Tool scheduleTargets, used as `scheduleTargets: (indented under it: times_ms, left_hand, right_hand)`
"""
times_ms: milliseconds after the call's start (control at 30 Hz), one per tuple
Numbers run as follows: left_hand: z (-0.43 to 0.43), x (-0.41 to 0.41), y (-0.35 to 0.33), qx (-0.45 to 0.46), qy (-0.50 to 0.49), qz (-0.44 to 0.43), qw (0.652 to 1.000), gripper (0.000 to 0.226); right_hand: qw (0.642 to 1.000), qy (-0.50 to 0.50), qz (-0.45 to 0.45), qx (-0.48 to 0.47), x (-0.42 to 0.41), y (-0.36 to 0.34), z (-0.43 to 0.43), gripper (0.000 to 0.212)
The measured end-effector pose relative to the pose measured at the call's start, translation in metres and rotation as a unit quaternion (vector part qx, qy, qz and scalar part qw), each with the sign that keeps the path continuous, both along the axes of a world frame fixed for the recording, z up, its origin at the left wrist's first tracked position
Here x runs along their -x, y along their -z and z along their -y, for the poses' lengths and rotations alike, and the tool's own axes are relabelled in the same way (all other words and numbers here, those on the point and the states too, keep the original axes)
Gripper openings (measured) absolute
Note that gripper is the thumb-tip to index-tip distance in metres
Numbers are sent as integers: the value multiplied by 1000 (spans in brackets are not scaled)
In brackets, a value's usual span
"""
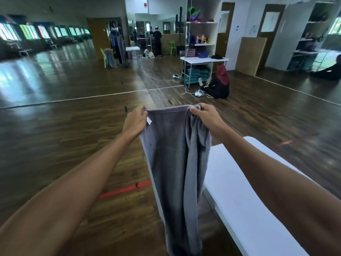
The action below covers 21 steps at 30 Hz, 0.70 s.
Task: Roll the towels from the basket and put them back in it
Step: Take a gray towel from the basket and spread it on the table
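1. the left hand (135,120) is pinching one top corner of the soft grey terry towel (171,154); the right hand (206,115) is gripping the other, bunched corner.
2. the towel is hanging unrolled in the air, just beside the white rectangular table (239,200).
3. by my judgement, laying it flat, rolling it and returning it are all remaining.
4. counting: one towel, two hands, one nearby table; no basket is showing, so finished rolls cannot be counted.
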<state>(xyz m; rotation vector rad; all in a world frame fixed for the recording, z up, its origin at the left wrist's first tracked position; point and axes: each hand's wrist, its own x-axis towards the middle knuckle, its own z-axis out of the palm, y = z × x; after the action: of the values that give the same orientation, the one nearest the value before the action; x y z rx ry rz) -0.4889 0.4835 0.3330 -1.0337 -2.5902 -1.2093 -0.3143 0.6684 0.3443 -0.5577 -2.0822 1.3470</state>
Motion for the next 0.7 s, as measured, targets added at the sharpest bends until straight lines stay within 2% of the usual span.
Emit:
scheduleTargets:
  times_ms: [133, 300, 400, 500, 600, 700]
  left_hand:
    - [-59, 80, -12, 3, -43, 12, 999, 14]
    - [-149, 166, -31, 24, -81, -14, 996, 14]
    - [-207, 215, -43, 44, -105, -17, 993, 13]
    - [-260, 254, -48, 59, -126, -24, 990, 12]
    - [-303, 282, -36, 77, -145, -29, 986, 13]
    - [-338, 301, -14, 104, -151, -25, 983, 14]
  right_hand:
    - [1000, -13, -7, 12, 95, -12, -73, 22]
    - [1000, -28, 4, 4, 203, -29, -178, 27]
    - [999, -28, 40, 17, 259, -38, -247, 14]
    - [996, -18, 84, 33, 295, -36, -316, 16]
    - [994, -1, 105, -13, 318, -14, -384, 19]
    - [989, 59, 123, -55, 320, 16, -436, 24]
